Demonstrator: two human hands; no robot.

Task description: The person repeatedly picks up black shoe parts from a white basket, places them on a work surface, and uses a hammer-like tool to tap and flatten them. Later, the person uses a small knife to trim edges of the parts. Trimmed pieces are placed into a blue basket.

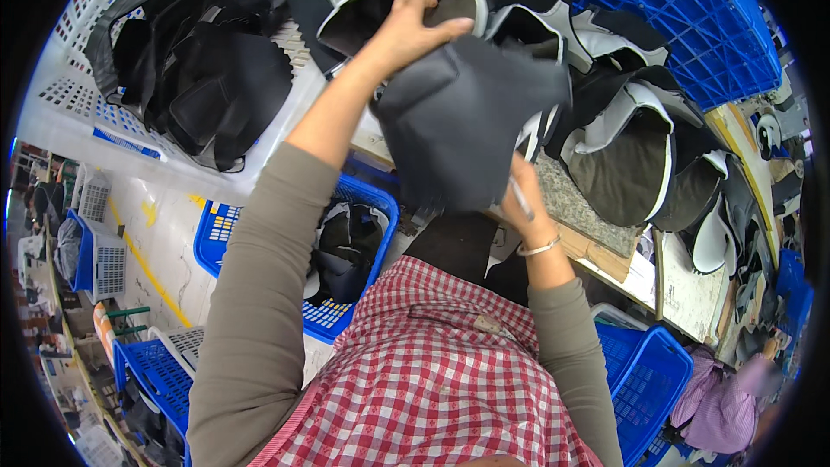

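A dark grey-black leather-like shoe upper piece [458, 121] hangs in front of me, its right edge blurred. My right hand [524, 195] is closed at its lower right edge, with a slim white pen-like stick [521, 199] also between the fingers; some fingers are hidden behind the piece. My left hand [419, 30] is at the piece's top edge, thumb and fingers apart. Its fingertips lie over the grey lining of a white-edged shoe upper [359, 22]; whether they touch it I cannot tell. More white-edged uppers [622, 156] rest on the bench to the right.
A white crate [65, 78] at the upper left holds black pieces [220, 91]. A blue crate [640, 9] stands at the far right. Below the bench [618, 255], a blue basket [389, 233] holds dark pieces, and another blue basket [653, 380] sits right of me. A person in purple [722, 402] is at the lower right.
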